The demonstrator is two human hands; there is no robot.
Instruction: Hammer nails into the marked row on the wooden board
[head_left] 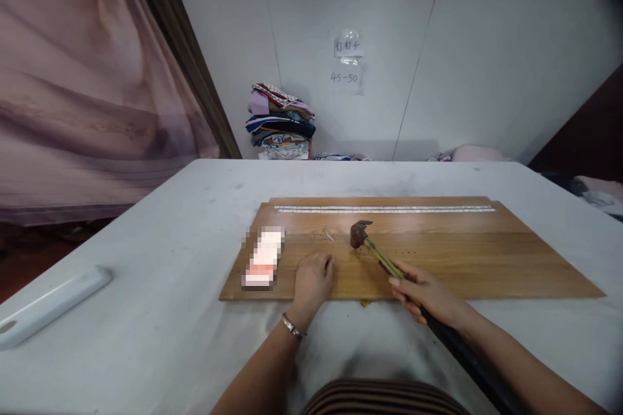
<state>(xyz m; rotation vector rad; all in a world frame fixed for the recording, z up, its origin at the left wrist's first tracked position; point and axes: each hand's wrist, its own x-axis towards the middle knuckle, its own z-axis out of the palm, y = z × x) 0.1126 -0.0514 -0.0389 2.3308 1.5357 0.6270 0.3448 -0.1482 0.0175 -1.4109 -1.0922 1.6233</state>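
Here, our right hand (419, 290) grips the claw hammer (379, 254), its shaft slanting up-left toward mid-frame; loose nails (321, 237) lie on the wooden board (462, 259) just above our nearer left hand (314, 279), whose curled fingers may hide something; we cannot tell.

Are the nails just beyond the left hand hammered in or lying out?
Lying out: the nails are scattered on the wooden board, their thin shanks showing lengthwise beyond the left hand.

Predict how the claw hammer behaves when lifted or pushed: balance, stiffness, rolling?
The claw hammer is probably head-heavy: its rusty-brown head looks like metal. The long, straight handle suggests little flex. Its jutting claw should resist rolling.
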